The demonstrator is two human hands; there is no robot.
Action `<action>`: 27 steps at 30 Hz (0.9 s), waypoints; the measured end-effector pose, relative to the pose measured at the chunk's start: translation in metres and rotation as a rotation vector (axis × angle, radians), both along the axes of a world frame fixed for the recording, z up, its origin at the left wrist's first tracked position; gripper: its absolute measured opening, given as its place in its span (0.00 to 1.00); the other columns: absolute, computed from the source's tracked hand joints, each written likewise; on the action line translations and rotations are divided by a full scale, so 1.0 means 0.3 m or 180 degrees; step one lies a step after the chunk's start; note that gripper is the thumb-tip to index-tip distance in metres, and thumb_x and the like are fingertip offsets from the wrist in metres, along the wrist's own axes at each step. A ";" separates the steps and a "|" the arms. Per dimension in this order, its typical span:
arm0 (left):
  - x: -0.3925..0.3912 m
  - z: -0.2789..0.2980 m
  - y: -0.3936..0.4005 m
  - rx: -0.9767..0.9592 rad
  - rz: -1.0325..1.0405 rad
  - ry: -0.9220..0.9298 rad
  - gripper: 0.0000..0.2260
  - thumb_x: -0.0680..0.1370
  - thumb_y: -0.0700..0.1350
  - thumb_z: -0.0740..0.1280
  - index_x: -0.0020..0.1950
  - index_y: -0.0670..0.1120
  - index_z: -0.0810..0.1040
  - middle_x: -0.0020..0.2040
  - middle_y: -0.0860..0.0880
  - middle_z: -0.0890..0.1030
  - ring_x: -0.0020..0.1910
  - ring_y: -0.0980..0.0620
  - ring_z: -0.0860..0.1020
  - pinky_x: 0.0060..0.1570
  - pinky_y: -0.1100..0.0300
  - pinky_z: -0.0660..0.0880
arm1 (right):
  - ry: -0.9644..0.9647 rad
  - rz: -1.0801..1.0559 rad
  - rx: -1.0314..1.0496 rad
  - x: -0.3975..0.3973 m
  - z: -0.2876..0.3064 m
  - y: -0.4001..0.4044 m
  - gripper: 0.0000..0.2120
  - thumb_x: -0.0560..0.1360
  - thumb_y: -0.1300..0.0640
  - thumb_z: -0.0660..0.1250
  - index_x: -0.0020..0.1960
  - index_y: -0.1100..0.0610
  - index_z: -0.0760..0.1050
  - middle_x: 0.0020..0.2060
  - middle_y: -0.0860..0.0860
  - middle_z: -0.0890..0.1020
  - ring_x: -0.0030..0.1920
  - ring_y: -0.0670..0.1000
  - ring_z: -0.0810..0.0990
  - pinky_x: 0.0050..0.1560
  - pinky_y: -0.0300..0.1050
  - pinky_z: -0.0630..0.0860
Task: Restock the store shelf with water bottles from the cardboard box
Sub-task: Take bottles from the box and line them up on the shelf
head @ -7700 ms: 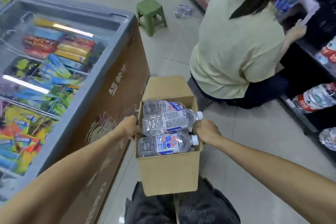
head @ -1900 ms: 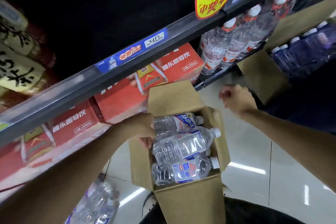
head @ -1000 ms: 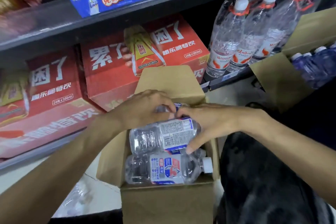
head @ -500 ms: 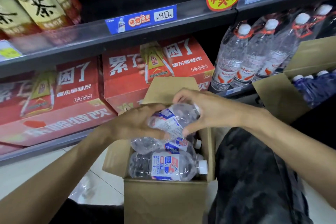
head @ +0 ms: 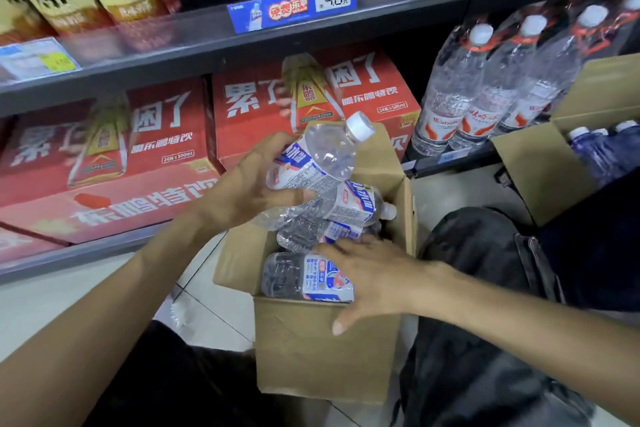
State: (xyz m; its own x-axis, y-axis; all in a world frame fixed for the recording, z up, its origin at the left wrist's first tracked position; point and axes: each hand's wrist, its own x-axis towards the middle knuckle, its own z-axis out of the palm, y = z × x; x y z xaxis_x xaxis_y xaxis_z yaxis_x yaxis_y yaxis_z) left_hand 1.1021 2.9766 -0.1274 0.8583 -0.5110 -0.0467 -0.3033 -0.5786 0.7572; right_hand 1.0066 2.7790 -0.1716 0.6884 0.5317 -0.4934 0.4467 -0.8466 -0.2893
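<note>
Above the cardboard box [head: 322,350], water bottle [head: 318,156] between left-hand fingers [head: 277,196].

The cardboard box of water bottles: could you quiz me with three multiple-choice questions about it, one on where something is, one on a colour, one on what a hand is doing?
1. Where is the cardboard box?
A. on the top shelf
B. down in front of the red drink cartons
C. inside a freezer

2. What colour is the cap of the lifted bottle?
A. white
B. green
C. black

3. What is the left hand doing?
A. hanging idle
B. pressing the floor
C. gripping the lifted bottle

Answers: 1 B, the box sits low before the cartons on the bottom shelf. 2 A, the cap is plainly white. 3 C, its fingers curl round the raised bottle, while the right hand reaches with spread fingers over the bottles in the box.
</note>
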 end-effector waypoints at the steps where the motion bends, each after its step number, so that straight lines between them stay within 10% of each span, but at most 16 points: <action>1: -0.001 0.003 -0.001 -0.0028 0.0025 -0.0065 0.27 0.68 0.54 0.76 0.63 0.49 0.71 0.54 0.50 0.78 0.54 0.52 0.77 0.56 0.56 0.74 | -0.0020 -0.0042 0.0028 -0.007 -0.010 0.009 0.51 0.62 0.36 0.75 0.75 0.49 0.51 0.69 0.53 0.66 0.67 0.60 0.67 0.60 0.47 0.64; 9: -0.014 0.075 -0.033 -0.0230 0.0287 -0.0426 0.24 0.68 0.50 0.77 0.60 0.50 0.72 0.50 0.55 0.77 0.48 0.58 0.76 0.48 0.67 0.71 | 0.0359 -0.0528 0.0227 0.039 0.039 0.009 0.44 0.60 0.46 0.80 0.70 0.46 0.63 0.61 0.50 0.72 0.62 0.55 0.72 0.60 0.49 0.71; 19: 0.013 0.239 -0.043 -0.0959 0.0831 -0.0800 0.27 0.67 0.51 0.76 0.62 0.51 0.70 0.54 0.51 0.78 0.50 0.56 0.79 0.49 0.65 0.75 | -0.0821 0.0443 -0.0299 0.171 0.401 0.026 0.21 0.62 0.46 0.74 0.50 0.53 0.76 0.46 0.51 0.80 0.46 0.56 0.78 0.36 0.43 0.67; 23: 0.043 0.338 -0.053 -0.1286 0.1049 -0.0832 0.28 0.67 0.48 0.76 0.63 0.48 0.69 0.55 0.48 0.80 0.50 0.49 0.82 0.49 0.51 0.80 | -0.1172 0.0685 -0.0300 0.257 0.576 0.001 0.27 0.61 0.40 0.73 0.57 0.49 0.75 0.50 0.47 0.77 0.49 0.52 0.76 0.40 0.43 0.71; 27: 0.101 0.464 -0.069 -0.1534 0.1270 -0.1036 0.26 0.68 0.46 0.76 0.61 0.47 0.70 0.54 0.51 0.82 0.49 0.55 0.83 0.48 0.61 0.80 | -0.1671 0.0596 -0.0158 0.342 0.773 -0.039 0.28 0.59 0.35 0.73 0.54 0.46 0.76 0.44 0.45 0.75 0.50 0.52 0.77 0.37 0.45 0.71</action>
